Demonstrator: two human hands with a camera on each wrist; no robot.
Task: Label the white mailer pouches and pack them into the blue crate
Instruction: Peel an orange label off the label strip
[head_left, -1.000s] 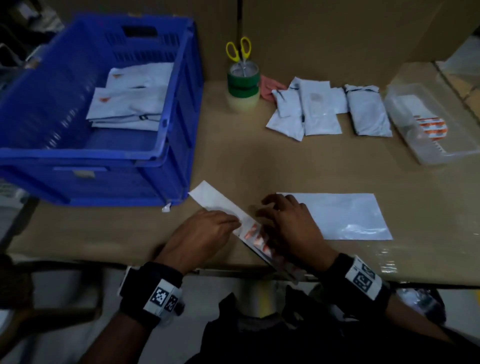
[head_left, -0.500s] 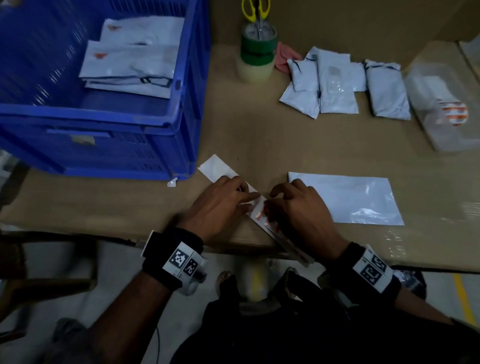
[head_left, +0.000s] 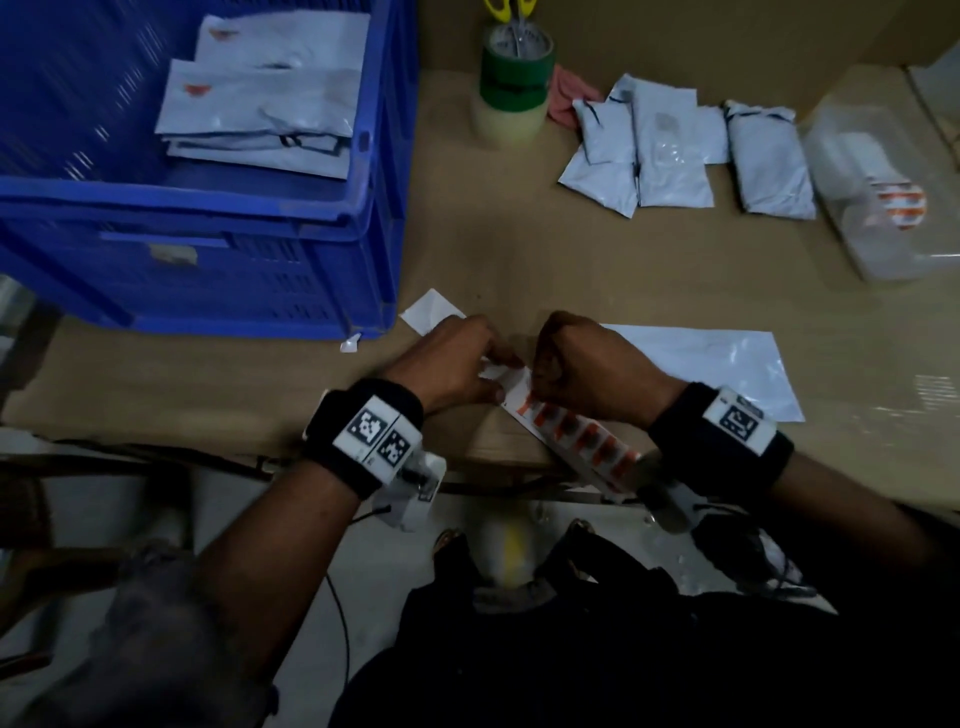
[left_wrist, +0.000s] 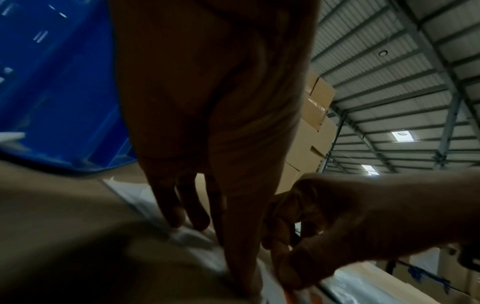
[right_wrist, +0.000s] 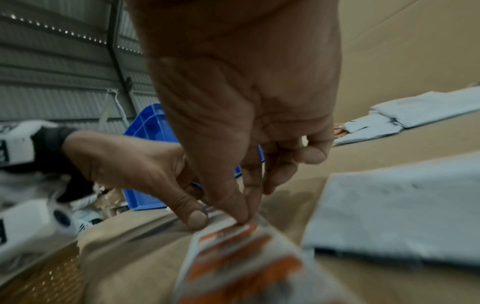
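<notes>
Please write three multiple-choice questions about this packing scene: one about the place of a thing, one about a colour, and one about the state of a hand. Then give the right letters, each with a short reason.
1. Where does the flat white mailer pouch lie?
A. inside the crate
B. on the table, beside the right hand
C. in the clear plastic tray

2. What colour are the scissors' handles?
A. yellow
B. red
C. black

3. What is the right hand doing?
A. lying flat and open
B. gripping the tape roll
C. pinching the sticker strip

Answers:
1 B, it lies on the bare table by that hand.
2 A, the handles above the green tape roll are yellow.
3 C, thumb and finger close on the strip's end.
</notes>
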